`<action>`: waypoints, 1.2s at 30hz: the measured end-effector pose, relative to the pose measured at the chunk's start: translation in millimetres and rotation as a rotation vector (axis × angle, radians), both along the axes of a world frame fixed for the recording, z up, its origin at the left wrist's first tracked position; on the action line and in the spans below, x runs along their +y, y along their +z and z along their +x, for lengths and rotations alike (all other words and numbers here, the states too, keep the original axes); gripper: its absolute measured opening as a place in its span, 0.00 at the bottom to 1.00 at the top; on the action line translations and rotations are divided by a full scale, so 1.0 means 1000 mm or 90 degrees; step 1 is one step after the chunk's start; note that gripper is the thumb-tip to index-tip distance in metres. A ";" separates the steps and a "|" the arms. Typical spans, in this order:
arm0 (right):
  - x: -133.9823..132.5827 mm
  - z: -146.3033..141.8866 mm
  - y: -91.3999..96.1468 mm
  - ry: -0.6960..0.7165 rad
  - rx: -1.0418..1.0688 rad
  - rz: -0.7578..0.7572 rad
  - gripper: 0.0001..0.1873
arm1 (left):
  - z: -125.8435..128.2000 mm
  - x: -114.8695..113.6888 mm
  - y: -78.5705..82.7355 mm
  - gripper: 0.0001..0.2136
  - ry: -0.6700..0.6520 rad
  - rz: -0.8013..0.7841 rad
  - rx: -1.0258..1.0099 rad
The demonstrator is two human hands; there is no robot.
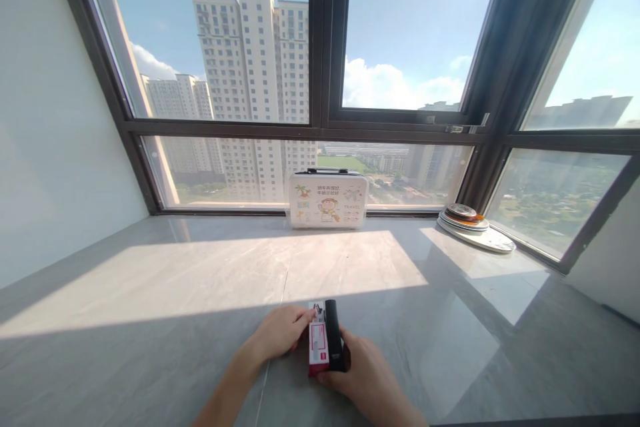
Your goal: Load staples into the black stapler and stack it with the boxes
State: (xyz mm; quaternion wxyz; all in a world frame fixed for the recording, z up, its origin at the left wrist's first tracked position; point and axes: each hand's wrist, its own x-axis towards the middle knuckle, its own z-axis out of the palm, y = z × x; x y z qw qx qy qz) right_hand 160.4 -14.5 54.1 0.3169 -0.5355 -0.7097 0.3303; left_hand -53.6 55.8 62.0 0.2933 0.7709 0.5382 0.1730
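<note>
Close in front of me, a small red-and-white box (319, 348) stands side by side with a long black object, apparently a stapler (333, 333). My left hand (281, 333) has its fingertips pressed to the upper left of the box. On the other side, my right hand (369, 368) curls its fingers round the right side of the black stapler, its thumb reaching to the lower end near the box. Both things touch or nearly touch each other. The undersides and the fingertips behind them are hidden.
Grey marble-look sill (210, 360) carries everything, with sunlit patches. A white cartoon-printed case (329, 203) stands upright against the window. Several stacked plates and lids (467, 223) lie in the right corner. Dark window frames (320, 125) border the back and right; a white wall (60, 120) rises left.
</note>
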 end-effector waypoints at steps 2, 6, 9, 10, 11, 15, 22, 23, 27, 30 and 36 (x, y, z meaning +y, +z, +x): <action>0.003 0.007 0.002 0.012 0.009 0.003 0.24 | 0.004 0.005 -0.001 0.30 -0.023 -0.013 -0.003; 0.014 0.040 0.007 0.018 0.014 -0.010 0.21 | 0.037 0.022 -0.008 0.29 -0.056 -0.008 0.001; 0.024 0.078 0.011 0.011 0.027 -0.026 0.19 | 0.080 0.040 -0.015 0.23 -0.081 -0.010 0.007; 0.028 0.092 0.012 -0.001 0.033 -0.033 0.19 | 0.096 0.046 -0.016 0.19 -0.089 -0.012 0.009; 0.031 0.106 0.012 -0.013 0.039 -0.042 0.19 | 0.113 0.051 -0.017 0.17 -0.095 -0.012 0.009; 0.039 0.155 0.009 -0.045 0.069 -0.059 0.20 | 0.170 0.068 -0.019 0.14 -0.116 -0.012 0.006; 0.044 0.180 0.004 -0.045 0.063 -0.058 0.21 | 0.207 0.071 -0.023 0.15 -0.120 -0.018 -0.024; 0.044 0.180 0.004 -0.051 0.053 -0.062 0.21 | 0.206 0.069 -0.024 0.15 -0.119 -0.021 -0.031; 0.037 0.199 -0.007 -0.105 0.018 -0.043 0.31 | 0.180 0.061 -0.025 0.15 -0.114 -0.039 -0.067; 0.020 0.219 -0.025 -0.179 -0.032 -0.030 0.27 | 0.129 0.050 -0.022 0.15 -0.085 -0.027 -0.096; -0.016 0.146 -0.028 -0.092 -0.238 0.026 0.10 | 0.022 0.004 -0.020 0.20 -0.005 0.052 -0.134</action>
